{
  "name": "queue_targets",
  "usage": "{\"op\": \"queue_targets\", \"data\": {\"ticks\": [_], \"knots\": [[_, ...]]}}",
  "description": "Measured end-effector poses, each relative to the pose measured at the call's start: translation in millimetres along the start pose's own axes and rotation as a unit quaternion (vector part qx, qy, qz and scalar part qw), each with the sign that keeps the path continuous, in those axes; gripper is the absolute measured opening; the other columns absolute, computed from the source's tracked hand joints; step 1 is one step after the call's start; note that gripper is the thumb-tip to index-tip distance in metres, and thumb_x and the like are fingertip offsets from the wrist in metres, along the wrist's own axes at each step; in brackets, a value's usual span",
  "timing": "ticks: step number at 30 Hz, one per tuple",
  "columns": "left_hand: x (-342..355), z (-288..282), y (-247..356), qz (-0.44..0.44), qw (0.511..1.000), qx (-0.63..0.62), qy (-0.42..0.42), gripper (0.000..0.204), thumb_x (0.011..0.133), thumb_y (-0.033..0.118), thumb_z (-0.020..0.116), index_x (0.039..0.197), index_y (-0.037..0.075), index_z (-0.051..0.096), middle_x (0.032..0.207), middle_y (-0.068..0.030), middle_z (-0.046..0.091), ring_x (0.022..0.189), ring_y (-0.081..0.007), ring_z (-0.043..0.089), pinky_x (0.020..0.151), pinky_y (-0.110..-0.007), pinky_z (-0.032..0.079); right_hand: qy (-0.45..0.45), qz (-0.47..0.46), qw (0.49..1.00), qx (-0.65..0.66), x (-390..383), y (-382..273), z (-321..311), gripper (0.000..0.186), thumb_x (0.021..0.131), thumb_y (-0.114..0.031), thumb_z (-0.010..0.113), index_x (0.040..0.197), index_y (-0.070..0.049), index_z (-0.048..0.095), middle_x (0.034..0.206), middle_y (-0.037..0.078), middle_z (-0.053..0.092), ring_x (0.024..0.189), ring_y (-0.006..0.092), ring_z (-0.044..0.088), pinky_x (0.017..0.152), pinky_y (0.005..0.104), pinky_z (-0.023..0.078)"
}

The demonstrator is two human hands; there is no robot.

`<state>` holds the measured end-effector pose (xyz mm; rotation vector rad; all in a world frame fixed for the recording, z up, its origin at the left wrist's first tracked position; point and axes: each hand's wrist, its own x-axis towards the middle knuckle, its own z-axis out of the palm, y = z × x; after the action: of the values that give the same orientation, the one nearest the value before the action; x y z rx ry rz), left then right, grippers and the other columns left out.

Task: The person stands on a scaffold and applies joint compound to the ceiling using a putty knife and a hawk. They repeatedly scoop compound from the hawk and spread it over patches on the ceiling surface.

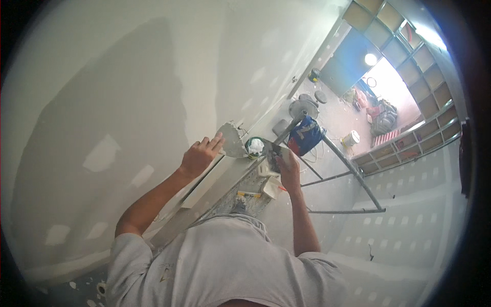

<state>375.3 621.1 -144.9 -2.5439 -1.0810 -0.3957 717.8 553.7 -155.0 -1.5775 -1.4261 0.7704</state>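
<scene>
Roughly mid-frame, one round tub point(255, 148) with a white lump in it lay between the two hands, appearing right of the left hand point(198, 156) and up and left of the right hand point(290, 172), which was the nearer of the two in the picture. The left hand had its fingers almost straight, laid on one grey blade point(233, 140) whose long axis slanted down toward the right; its thumb was out of sight. The right hand was curled closed around one dark blade point(272, 151) pointing up and left, toward the tub. Whether either blade touched the tub was hard to tell at this angle.

By count: two hands, two blades, one tub. Below the tub, at lower centre, one yellow-handled tool point(249, 194) and one white scoop point(273, 188) showed near a speckled platform point(251, 184). Right of centre stood one metal frame point(353, 171) with one blue bag point(307, 135) at its top, and farther right, one white bucket point(351, 138).
</scene>
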Motion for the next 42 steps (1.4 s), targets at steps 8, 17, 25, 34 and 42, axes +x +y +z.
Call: {"op": "queue_targets", "data": {"ticks": [8,17,25,34,42], "knots": [[-4,2,-5,0.057,0.998,-0.011,0.012,0.053,0.082,0.008,0.065,0.135,0.006,0.064,0.146,-0.0081,0.058,0.095,-0.0190,0.064,0.075,-0.029,0.059,-0.160,-0.373,0.829,-0.385,1,-51,14,0.049,0.086,-0.010,0.065,0.135,-0.015,0.060,0.134,0.001,0.065,0.112,0.0202,0.063,0.091,0.0364,0.054],[50,12,12,0.081,0.985,-0.147,0.037,0.055,0.080,-0.001,0.065,0.134,0.006,0.065,0.143,-0.0092,0.062,0.083,-0.0202,0.061,0.072,-0.030,0.058,-0.099,-0.415,0.810,-0.402,82,-16,0,0.047,0.083,-0.009,0.066,0.129,-0.017,0.064,0.128,-0.001,0.068,0.108,0.0179,0.065,0.081,0.0348,0.057],[154,45,41,0.041,0.987,-0.151,0.037,0.058,0.077,-0.006,0.064,0.133,0.006,0.066,0.144,-0.0080,0.060,0.086,-0.0232,0.061,0.075,-0.032,0.059,0.079,-0.145,0.930,-0.329,247,98,-109,0.035,0.087,-0.009,0.065,0.122,-0.009,0.067,0.100,0.020,0.072,0.091,0.0382,0.070,0.077,0.0453,0.055],[203,117,76,-0.058,0.967,-0.248,-0.031,0.058,0.080,-0.006,0.063,0.137,0.008,0.062,0.136,-0.0100,0.058,0.109,-0.0302,0.063,0.091,-0.040,0.057,0.385,0.119,0.902,0.153,343,379,-218,0.034,0.084,-0.014,0.081,0.115,-0.003,0.070,0.097,0.011,0.076,0.089,0.0229,0.071,0.082,0.0375,0.054],[179,158,110,-0.213,0.886,-0.379,-0.160,0.047,0.086,-0.002,0.067,0.131,0.010,0.065,0.122,-0.0124,0.057,0.107,-0.0357,0.064,0.086,-0.045,0.055,0.326,0.255,0.910,-0.004,223,464,-215,0.033,0.082,-0.014,0.081,0.111,-0.002,0.073,0.098,0.012,0.076,0.089,0.0241,0.071,0.082,0.0379,0.054]]}}
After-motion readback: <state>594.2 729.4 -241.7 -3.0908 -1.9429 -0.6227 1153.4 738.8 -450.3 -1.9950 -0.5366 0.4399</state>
